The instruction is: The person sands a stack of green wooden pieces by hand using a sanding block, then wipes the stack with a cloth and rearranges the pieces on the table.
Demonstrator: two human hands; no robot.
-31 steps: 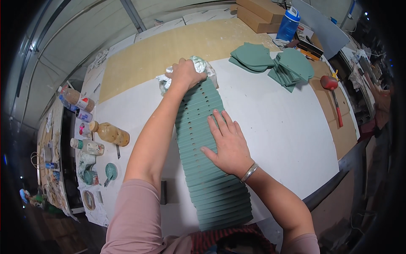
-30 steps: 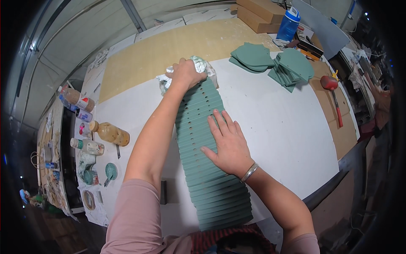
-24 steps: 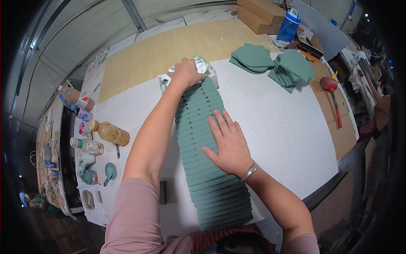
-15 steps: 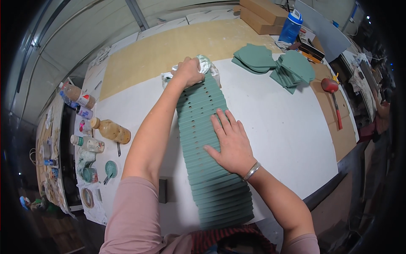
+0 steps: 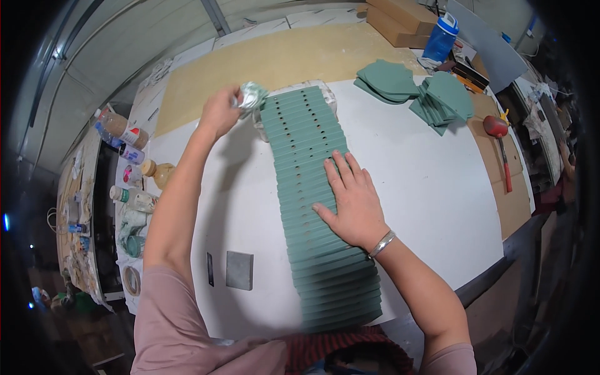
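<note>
Because the left forearm passes in front, a yellowish bottle is partly hidden. The left hand – somewhat blurred – grips a crumpled cloth beside the far left corner of the green panel row, which lies along the white table. The right hand rests open upon it. Left of the row lies a grey block.

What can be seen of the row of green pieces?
The row of green pieces is a long strip of flat slabs overlapping like shingles; their material is unclear. Small holes run in lines along its far part. It lies mostly on the white tabletop, stretching away from the viewer. The right hand rests spread on its right side; the left hand holds a wad near its far-left corner.
</note>
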